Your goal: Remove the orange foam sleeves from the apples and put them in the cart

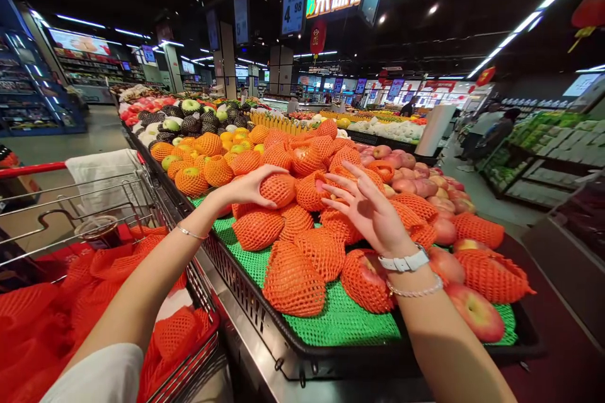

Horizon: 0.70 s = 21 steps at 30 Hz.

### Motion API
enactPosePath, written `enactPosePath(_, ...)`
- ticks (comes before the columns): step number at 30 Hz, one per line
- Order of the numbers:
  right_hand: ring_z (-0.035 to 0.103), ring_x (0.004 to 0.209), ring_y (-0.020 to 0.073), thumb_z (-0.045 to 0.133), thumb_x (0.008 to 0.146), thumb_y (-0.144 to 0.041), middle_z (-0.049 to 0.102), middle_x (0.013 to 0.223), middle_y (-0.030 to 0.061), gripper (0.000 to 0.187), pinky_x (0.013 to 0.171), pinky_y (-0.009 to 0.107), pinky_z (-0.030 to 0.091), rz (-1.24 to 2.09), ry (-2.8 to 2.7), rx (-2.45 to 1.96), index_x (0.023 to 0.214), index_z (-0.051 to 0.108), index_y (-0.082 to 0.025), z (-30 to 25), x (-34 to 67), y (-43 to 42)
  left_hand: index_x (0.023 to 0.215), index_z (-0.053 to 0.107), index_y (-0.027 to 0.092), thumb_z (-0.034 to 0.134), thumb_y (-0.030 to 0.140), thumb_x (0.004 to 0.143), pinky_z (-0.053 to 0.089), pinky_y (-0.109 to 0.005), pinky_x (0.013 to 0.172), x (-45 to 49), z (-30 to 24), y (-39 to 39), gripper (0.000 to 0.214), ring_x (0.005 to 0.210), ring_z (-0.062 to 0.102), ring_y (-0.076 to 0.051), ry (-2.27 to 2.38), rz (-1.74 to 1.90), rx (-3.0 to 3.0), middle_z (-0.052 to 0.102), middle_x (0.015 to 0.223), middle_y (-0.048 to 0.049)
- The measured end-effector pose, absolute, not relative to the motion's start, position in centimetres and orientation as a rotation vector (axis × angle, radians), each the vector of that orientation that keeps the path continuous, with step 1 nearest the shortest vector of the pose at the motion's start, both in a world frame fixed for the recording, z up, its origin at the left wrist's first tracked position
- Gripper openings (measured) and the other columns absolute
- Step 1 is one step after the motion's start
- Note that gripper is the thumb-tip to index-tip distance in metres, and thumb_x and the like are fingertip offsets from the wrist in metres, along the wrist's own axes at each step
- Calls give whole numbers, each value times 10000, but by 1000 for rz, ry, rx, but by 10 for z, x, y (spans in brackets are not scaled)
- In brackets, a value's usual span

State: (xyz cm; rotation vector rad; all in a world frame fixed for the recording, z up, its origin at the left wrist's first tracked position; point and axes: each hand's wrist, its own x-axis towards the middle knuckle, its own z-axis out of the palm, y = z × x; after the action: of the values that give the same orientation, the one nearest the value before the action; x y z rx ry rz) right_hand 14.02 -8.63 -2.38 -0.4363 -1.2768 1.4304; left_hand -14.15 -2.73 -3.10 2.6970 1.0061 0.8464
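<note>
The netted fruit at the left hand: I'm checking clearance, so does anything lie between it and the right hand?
Yes: in this view, a second netted fruit lies between the first netted fruit, at the left hand, and the right hand.

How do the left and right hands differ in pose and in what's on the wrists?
Pose: the left hand curls around a netted fruit; the right hand is spread open.
Wrists: the left wears a thin bangle; the right, a white band and a beaded bracelet.
Both are bare and reach over the fruit pile.
</note>
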Motion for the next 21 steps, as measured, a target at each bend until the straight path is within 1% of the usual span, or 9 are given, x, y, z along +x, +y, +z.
enactPosePath(2, 609, 1089, 191, 584, 839, -391, 639, 1193, 59, 385, 954, 396, 491, 1407, -1278, -457, 1204, 544, -275, -23, 141, -85, 1335, 424, 212, 738, 405, 702, 334, -489, 1103, -137, -28, -25, 732, 1271, 450, -267, 949, 709, 2735, 486, 1344, -121)
enactPosePath(6, 622, 1043, 188, 585, 827, -394, 652, 1157, 52, 349, 927, 382, 506, 1382, -1301, -505, 1152, 573, -268, -23, 141, -84, 1410, 348, 221, 725, 511, 698, 286, -506, 1129, -141, -26, -28, 856, 1348, 375, -295, 987, 618, 2710, 406, 1439, -144)
enactPosePath(9, 623, 1034, 184, 570, 834, -401, 656, 1130, 39, 316, 919, 373, 510, 1369, -1307, -541, 1124, 587, -276, -25, 140, -83, 1476, 216, 254, 529, 617, 818, 185, -542, 1161, -153, -27, -34, 814, 1438, 217, -303, 1013, 626, 2666, 239, 1552, -132)
enactPosePath(11, 623, 1028, 182, 542, 849, -407, 657, 1115, 37, 287, 918, 373, 507, 1363, -1295, -565, 1099, 601, -277, -27, 140, -81, 1487, 178, 247, 362, 661, 868, 139, -529, 1175, -169, -28, -36, 767, 1458, 157, -287, 1024, 774, 2637, 168, 1579, -118)
enactPosePath(14, 631, 991, 183, 509, 861, -399, 662, 1074, 49, 250, 921, 385, 493, 1322, -1234, -595, 1042, 633, -279, -28, 142, -76, 1447, 250, 193, 261, 690, 867, 202, -459, 1169, -212, -40, -40, 764, 1403, 289, -271, 1216, 1182, 2562, 272, 1535, -148)
enactPosePath(17, 639, 948, 189, 515, 854, -364, 654, 1048, 68, 217, 906, 398, 484, 1218, -1166, -621, 975, 673, -277, -27, 144, -73, 1375, 270, 136, 146, 530, 929, 317, -390, 1101, -267, -72, -60, 607, 1259, 429, -224, 1913, 1427, 2253, 426, 1382, -171)
enactPosePath(18, 640, 936, 192, 523, 850, -350, 650, 1044, 73, 203, 895, 402, 484, 1184, -1155, -629, 947, 685, -275, -26, 145, -73, 1330, 293, 118, 89, 455, 940, 330, -392, 1083, -283, -87, -71, 554, 1226, 437, -221, 2200, 1367, 2083, 450, 1325, -178)
enactPosePath(19, 640, 929, 195, 531, 846, -339, 646, 1037, 77, 191, 885, 407, 485, 1159, -1153, -635, 921, 695, -276, -26, 144, -73, 1257, 350, 89, 64, 399, 938, 338, -428, 1062, -296, -104, -84, 529, 1196, 441, -247, 2340, 1272, 1979, 471, 1261, -204)
enactPosePath(21, 638, 930, 205, 546, 834, -329, 647, 1004, 83, 175, 872, 416, 483, 1128, -1177, -634, 883, 707, -282, -25, 144, -76, 1041, 488, 103, 159, 416, 922, 408, -459, 956, -311, -143, -113, 470, 1032, 520, -279, 2367, 1023, 1943, 555, 1044, -192)
